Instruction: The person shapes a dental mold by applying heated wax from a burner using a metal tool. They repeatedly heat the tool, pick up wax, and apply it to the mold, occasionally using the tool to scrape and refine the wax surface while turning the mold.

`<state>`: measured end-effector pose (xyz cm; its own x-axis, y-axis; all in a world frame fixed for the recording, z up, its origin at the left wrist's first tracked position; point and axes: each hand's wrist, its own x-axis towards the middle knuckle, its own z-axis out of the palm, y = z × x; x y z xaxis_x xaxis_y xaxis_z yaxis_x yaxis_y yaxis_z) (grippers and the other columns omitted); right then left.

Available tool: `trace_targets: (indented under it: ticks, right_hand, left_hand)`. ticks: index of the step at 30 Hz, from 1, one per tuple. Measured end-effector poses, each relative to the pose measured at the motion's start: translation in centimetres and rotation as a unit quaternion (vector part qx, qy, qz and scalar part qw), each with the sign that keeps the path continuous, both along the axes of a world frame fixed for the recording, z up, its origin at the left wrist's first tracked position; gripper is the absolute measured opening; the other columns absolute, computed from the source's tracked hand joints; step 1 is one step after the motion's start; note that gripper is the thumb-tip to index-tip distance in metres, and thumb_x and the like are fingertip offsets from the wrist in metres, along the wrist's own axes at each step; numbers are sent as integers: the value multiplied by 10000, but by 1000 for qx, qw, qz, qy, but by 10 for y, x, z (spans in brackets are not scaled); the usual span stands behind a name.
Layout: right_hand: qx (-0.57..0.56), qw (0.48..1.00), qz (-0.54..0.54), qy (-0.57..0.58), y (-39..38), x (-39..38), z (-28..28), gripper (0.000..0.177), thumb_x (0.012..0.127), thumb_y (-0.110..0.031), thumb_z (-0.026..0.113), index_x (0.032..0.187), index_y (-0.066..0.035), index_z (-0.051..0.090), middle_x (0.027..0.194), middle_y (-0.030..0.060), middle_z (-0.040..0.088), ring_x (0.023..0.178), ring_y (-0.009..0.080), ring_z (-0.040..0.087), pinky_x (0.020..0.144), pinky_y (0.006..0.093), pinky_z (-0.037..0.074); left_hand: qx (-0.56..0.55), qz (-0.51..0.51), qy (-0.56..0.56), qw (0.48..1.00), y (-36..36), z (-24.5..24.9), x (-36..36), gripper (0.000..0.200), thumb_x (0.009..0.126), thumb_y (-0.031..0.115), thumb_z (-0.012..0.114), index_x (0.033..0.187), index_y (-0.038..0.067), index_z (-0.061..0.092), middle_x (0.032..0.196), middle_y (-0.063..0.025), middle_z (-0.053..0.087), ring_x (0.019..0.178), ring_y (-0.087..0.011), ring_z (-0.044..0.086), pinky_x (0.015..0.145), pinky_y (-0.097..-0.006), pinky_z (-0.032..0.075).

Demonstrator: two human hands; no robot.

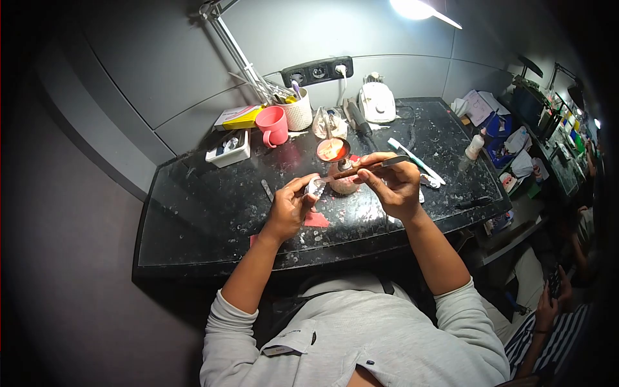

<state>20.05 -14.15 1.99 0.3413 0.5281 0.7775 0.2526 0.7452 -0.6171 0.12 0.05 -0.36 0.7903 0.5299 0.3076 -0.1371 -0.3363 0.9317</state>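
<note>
My left hand point(288, 211) gripped a small white cast point(316, 188) above the desk point(193, 226); my right hand point(398, 193) pinched a knife point(376, 166), one end near it. I judged the cast light, stiff, brittle, best held by its outer edges.

The mug point(276, 132) stands on the workbench point(193, 222), right of the tray point(233, 157), left of the pen holder point(298, 116). The bladed tool point(396, 160) lies in the right hand point(398, 190).
</note>
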Motion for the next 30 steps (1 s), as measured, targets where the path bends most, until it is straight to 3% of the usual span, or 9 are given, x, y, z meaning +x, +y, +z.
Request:
trace_targets:
  ticks: [2,6,7,10,14,21,30]
  right_hand:
    - [-18,1000,-3,-9,-1,4,-2,166,899,55,685,1056,86,639,982,147,716,925,185,720,814,286,603]
    - [-30,996,-23,86,-11,6,11,116,915,61,657,1029,76,639,940,127,711,867,172,717,776,278,603]
    - [-33,991,-92,86,-10,12,10,86,922,37,662,1002,57,640,897,111,706,814,154,706,714,269,598]
    - [-29,980,-163,112,-7,30,8,55,935,-1,661,978,26,640,856,98,700,748,134,685,641,266,589]
    - [12,979,-152,132,-8,25,10,86,929,-4,678,1001,32,648,880,101,709,773,135,696,664,264,596]
    - [-36,978,-193,74,1,20,6,115,913,-3,710,1018,32,679,881,76,725,797,103,697,695,232,571]
    - [-33,983,-154,90,-1,15,10,125,928,8,680,1044,51,659,925,116,725,850,144,711,732,280,615]
  left_hand:
    - [-28,-24,-22,999,5,-6,0,809,869,578,688,1342,-62,546,1071,-32,564,798,-58,556,634,-205,500]
    - [-50,-26,-28,998,10,-9,-1,826,867,587,686,1359,-58,527,1059,-47,608,792,-62,560,653,-207,498]
    - [-54,-22,-27,998,10,-10,0,871,844,624,675,1361,-60,522,1099,-64,623,847,-81,587,688,-227,519]
    - [-65,-17,-30,997,10,-8,-1,913,818,648,674,1371,-59,507,1152,-85,637,917,-105,616,736,-250,548]
    - [-60,-16,-40,997,6,-6,0,918,812,627,696,1393,-50,482,1187,-92,628,953,-114,617,755,-248,556]
    - [-68,-22,-36,997,6,-6,-1,923,809,625,702,1401,-44,471,1192,-91,626,967,-117,616,761,-249,557]
    - [-52,-21,-28,998,4,-2,-2,914,815,650,684,1371,-52,501,1145,-95,646,919,-102,618,758,-248,545]
